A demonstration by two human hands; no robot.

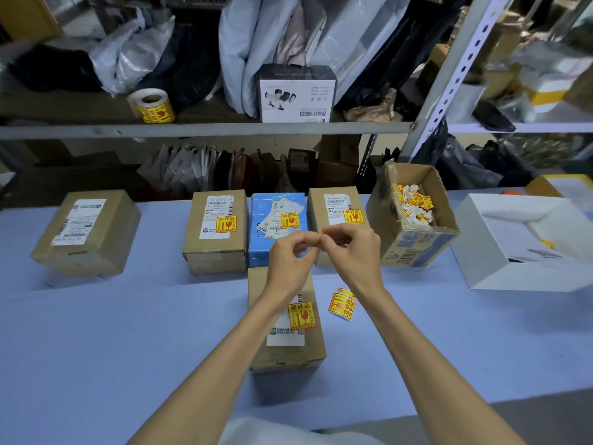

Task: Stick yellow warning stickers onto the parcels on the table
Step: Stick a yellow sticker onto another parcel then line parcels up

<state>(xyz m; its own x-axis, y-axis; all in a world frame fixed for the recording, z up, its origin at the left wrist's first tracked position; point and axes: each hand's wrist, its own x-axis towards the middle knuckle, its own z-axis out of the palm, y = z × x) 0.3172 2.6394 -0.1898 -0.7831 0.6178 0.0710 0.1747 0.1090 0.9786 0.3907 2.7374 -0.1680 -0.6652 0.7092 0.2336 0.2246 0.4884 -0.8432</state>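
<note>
My left hand (288, 255) and my right hand (353, 248) meet fingertip to fingertip above the table, pinching a small thin scrap that barely shows. Below them lies a brown parcel (285, 351) with a yellow warning sticker (301, 316) on its label. In the back row, a brown parcel (218, 248), a blue parcel (272, 248) and another brown parcel (333, 194) each carry a yellow sticker. The brown parcel at far left (86, 232) shows only a white label. Loose yellow stickers (341, 305) lie on the blue cloth to the right of the near parcel.
An open carton (414, 248) with crumpled sticker scraps stands at the right of the row, and an open white box (526, 242) beyond it. A roll of yellow stickers (150, 106) sits on the shelf behind, among bags and a boxed product (295, 94).
</note>
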